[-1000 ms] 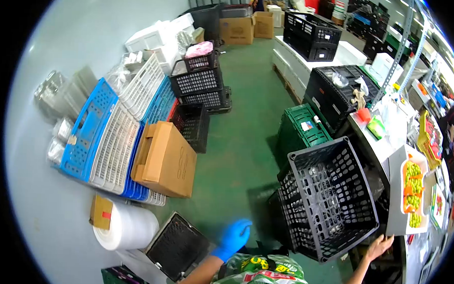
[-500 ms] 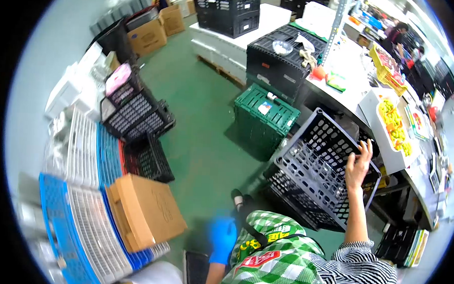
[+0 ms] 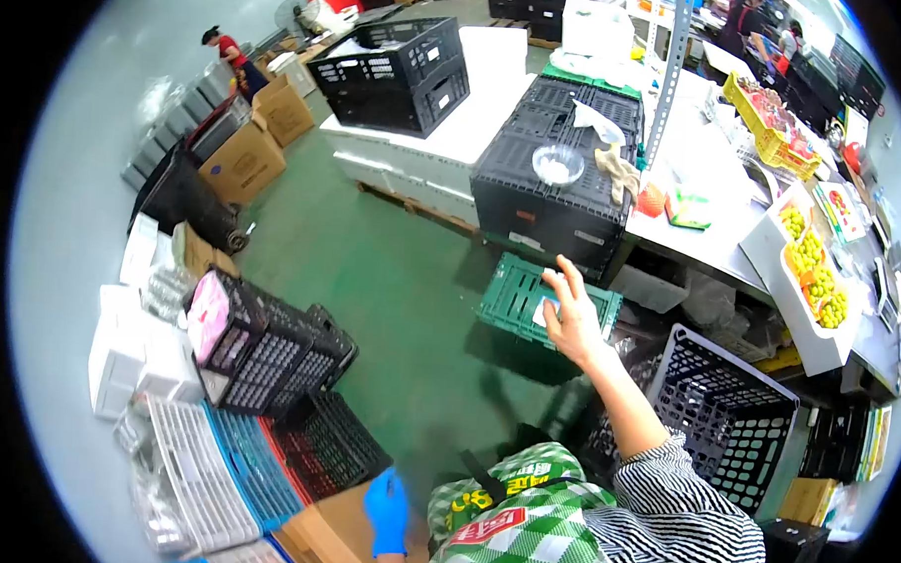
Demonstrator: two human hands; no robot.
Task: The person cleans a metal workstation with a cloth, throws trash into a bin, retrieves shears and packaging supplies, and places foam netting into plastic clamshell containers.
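Observation:
My bare right hand [image 3: 573, 321] is raised with its fingers spread and holds nothing. From this angle it overlaps the lidded green crate [image 3: 515, 284] on the floor; I see no grip on it. To the right of my forearm, a black perforated crate [image 3: 729, 391] stands tilted beside the workbench, apart from the hand. My left hand [image 3: 387, 518], in a blue glove, hangs low at my side with loosely bent fingers and nothing visible in them. Behind it in view is a cardboard box [image 3: 338, 516], and a black basket [image 3: 331, 441] lies just beyond.
Stacked black crates [image 3: 260, 344] and white and blue baskets [image 3: 236, 463] line the left side. Ahead are a large black crate [image 3: 532, 210] and a white platform [image 3: 434, 182] on a pallet. Green fruit fills a white box [image 3: 792, 293] on the bench. Other people work farther off.
My right hand has come away from the black perforated crate and moved left and up. The view has shifted, and the crate now sits farther right. The gloved left hand hangs lower and farther left.

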